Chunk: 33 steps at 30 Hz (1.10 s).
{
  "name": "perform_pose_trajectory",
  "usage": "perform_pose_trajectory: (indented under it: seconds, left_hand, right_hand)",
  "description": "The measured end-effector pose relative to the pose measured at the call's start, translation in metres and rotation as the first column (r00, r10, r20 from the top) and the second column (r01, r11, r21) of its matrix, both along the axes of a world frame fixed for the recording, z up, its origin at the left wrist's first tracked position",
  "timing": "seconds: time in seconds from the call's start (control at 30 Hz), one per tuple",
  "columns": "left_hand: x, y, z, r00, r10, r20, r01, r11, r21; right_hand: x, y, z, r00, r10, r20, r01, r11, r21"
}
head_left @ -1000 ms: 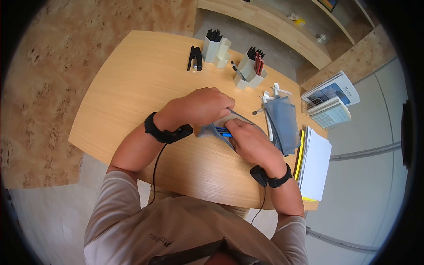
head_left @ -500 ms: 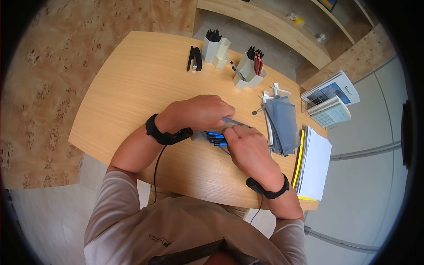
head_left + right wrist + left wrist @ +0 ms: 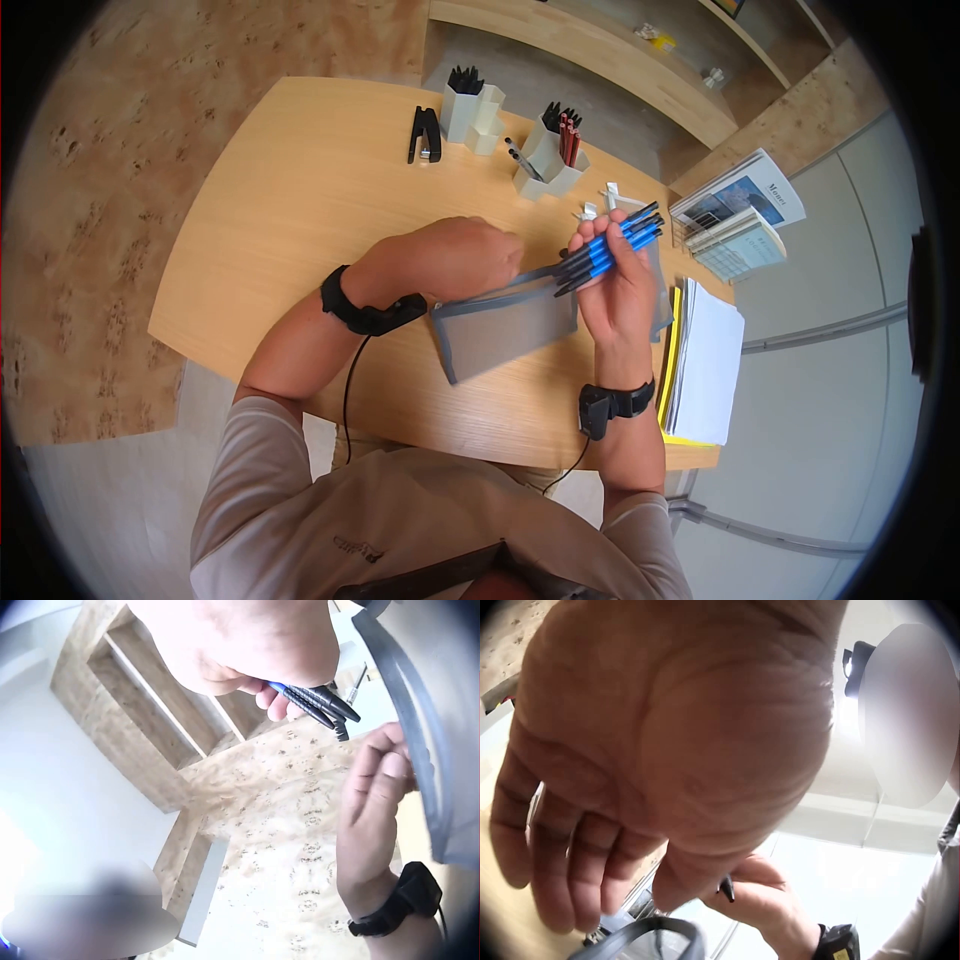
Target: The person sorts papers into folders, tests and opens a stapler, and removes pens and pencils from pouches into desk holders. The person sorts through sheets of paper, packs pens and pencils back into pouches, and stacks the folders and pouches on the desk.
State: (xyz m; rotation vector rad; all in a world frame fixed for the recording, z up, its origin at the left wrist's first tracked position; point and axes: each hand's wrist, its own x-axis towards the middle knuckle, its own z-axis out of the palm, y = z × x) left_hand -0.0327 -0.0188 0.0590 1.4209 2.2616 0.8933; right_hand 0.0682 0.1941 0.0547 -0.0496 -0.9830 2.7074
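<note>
My right hand, palm turned up, holds a bunch of blue-and-black pens in the head view. Their dark tips poke out past the hand in the right wrist view. My left hand pinches the upper edge of a grey mesh pouch, which hangs slanted over the desk's front part. In the right wrist view the left thumb and fingers meet at the pouch's dark rim. The pens lie just above the pouch's right end.
A black stapler and two pale pen holders with pens stand along the back of the desk. More grey mesh pouches lie behind the right hand. Books and a paper stack are at the right.
My right hand has come out of the pouch with the pens, moved up and right, and turned palm up. The pouch now hangs from the left hand with its side showing.
</note>
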Motion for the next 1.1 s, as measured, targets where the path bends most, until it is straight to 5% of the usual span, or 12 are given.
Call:
perform_pose_trajectory:
  seconds: [0.1,0.4,0.63,0.67,0.73,0.77,0.8,0.83,0.9,0.97,1.07,1.1]
  left_hand:
    - [0.009,0.006,0.015,0.968,0.091,0.232,-0.163,0.937,0.311]
    - [0.028,0.027,-0.02,0.993,0.097,0.072,-0.108,0.98,0.165]
    - [0.016,0.007,0.008,0.996,0.08,0.031,-0.081,0.997,0.012]
    - [0.014,0.005,0.01,0.996,0.082,0.03,-0.083,0.996,0.014]
    - [0.01,0.0,0.013,0.998,0.066,0.023,-0.065,0.997,-0.037]
    - [0.008,-0.001,0.013,0.997,0.073,0.019,-0.073,0.997,-0.032]
    - [0.008,0.0,0.013,0.997,0.067,0.032,-0.065,0.997,-0.038]
    - [0.008,-0.001,0.012,0.997,0.057,0.048,-0.054,0.997,-0.047]
    - [0.012,0.001,0.004,0.998,-0.002,0.057,0.001,1.0,0.022]
    - [0.013,0.005,0.0,0.996,-0.068,0.054,0.062,0.993,0.098]
    - [0.012,0.002,0.011,0.996,-0.087,0.036,0.081,0.986,0.143]
    - [0.007,-0.003,0.02,0.975,-0.058,0.217,0.031,0.992,0.126]
  right_hand:
    - [-0.004,-0.007,-0.015,0.998,-0.046,0.044,0.046,0.999,-0.011]
    - [-0.014,-0.051,-0.025,0.959,-0.225,0.171,0.221,0.974,0.04]
    - [-0.015,-0.02,-0.015,0.966,-0.23,0.12,0.224,0.973,0.056]
    - [-0.016,-0.014,-0.014,0.913,-0.4,0.079,0.352,0.872,0.339]
    - [-0.015,-0.007,-0.009,0.773,-0.603,-0.196,0.52,0.427,0.739]
    - [-0.01,-0.006,0.003,0.777,-0.596,-0.202,0.52,0.427,0.739]
    - [-0.001,-0.005,0.02,0.873,-0.268,-0.408,0.428,0.015,0.904]
    - [0.005,-0.006,0.032,0.911,0.125,-0.393,0.407,-0.427,0.807]
    - [0.005,-0.019,0.033,0.898,0.231,-0.375,0.44,-0.458,0.772]
    - [0.005,-0.02,0.021,0.991,0.123,-0.053,0.116,-0.586,0.802]
    - [-0.001,-0.01,0.01,0.993,0.081,-0.081,0.114,-0.583,0.805]
    - [-0.003,-0.003,0.005,0.999,0.042,-0.001,0.024,-0.566,0.824]
